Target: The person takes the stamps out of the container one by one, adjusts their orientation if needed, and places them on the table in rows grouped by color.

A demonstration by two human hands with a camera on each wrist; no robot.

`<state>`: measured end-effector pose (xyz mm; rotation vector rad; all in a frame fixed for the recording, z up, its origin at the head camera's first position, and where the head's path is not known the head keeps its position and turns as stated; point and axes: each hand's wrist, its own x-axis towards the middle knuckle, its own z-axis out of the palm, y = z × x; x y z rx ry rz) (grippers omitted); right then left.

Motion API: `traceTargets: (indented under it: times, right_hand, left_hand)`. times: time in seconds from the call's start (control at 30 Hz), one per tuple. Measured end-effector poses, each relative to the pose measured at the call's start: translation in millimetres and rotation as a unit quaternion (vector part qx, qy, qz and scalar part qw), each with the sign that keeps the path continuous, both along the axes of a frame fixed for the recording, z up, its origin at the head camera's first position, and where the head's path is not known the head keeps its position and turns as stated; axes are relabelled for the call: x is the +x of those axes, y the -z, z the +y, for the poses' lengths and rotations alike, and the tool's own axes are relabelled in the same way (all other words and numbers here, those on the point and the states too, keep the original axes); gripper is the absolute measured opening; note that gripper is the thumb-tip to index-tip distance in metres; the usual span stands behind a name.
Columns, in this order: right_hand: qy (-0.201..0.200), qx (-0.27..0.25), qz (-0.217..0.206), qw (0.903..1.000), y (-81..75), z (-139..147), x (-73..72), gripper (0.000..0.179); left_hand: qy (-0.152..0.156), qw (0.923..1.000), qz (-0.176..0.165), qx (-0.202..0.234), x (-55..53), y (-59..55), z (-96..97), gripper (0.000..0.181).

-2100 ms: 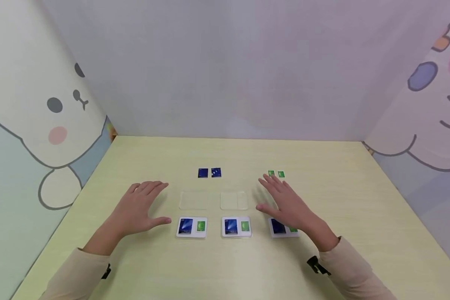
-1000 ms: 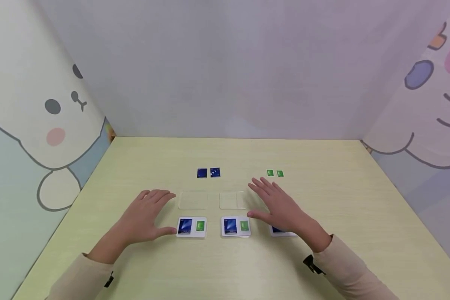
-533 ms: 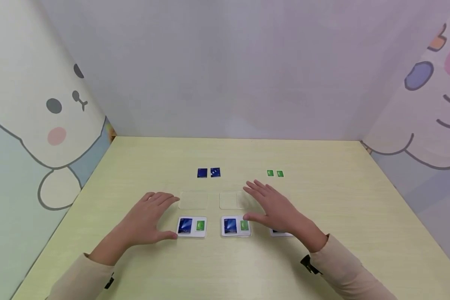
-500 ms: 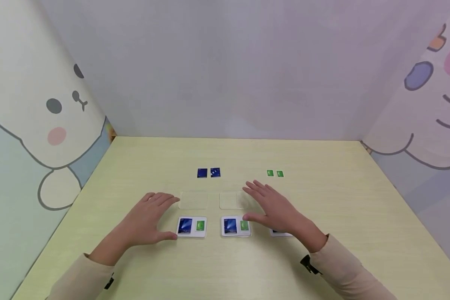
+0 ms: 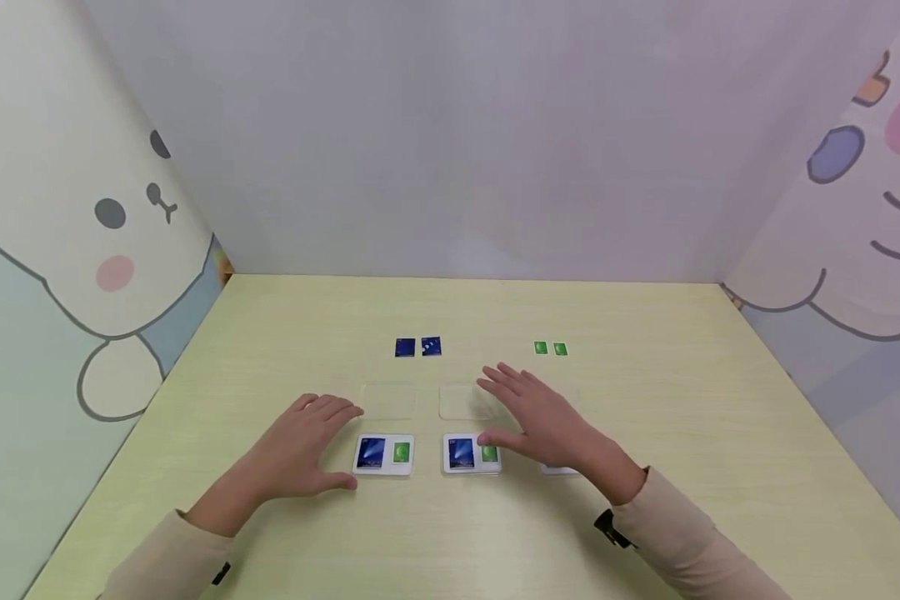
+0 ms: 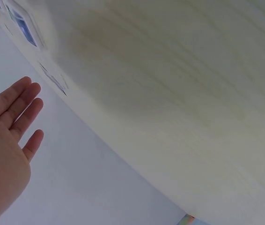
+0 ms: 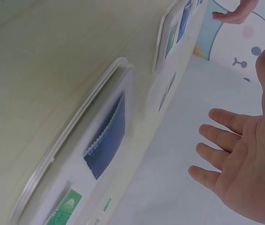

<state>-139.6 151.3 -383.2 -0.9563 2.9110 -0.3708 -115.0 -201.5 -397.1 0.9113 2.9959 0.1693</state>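
Note:
My left hand hovers with fingers extended and thumb apart, just left of a white card bearing one blue and one green stamp. My right hand is spread above the table, its thumb overlapping the middle card in the head view. It partly hides the right card, whose blue perforated stamp shows in the right wrist view. Neither hand holds anything. Behind the cards lie clear plastic pieces, one partly covered by my right fingers.
Two loose dark blue stamps lie farther back at centre. Two small green stamps lie to their right. A plain cloth wall stands behind the table, with cartoon-printed panels on both sides.
Both hands have moved inward and slightly toward the near edge, the right one coming over the middle card. The cards, clear pieces and stamps stay in place.

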Motion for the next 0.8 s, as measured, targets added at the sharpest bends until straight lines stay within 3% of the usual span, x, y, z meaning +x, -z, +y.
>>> traceTargets:
  times: [0.37, 0.57, 0.8]
  right_hand:
    - [0.002, -0.004, -0.012, 0.9999, -1.7, -6.6, 1.3, 0.080]
    - [0.001, -0.010, -0.027, 0.9996, -2.0, -10.2, 2.5, 0.078]
    - [-0.008, -0.010, -0.025, 0.9996, -1.5, -12.7, 3.1, 0.078]
  left_hand:
    - [0.006, 0.9999, 0.010, -0.007, 0.2, 1.9, 1.5, 0.079]
    - [0.003, 1.0000, -0.006, -0.002, 0.0, 2.2, 4.0, 0.074]
    - [0.026, 0.9996, 0.012, -0.002, -1.2, 3.2, 4.4, 0.069]
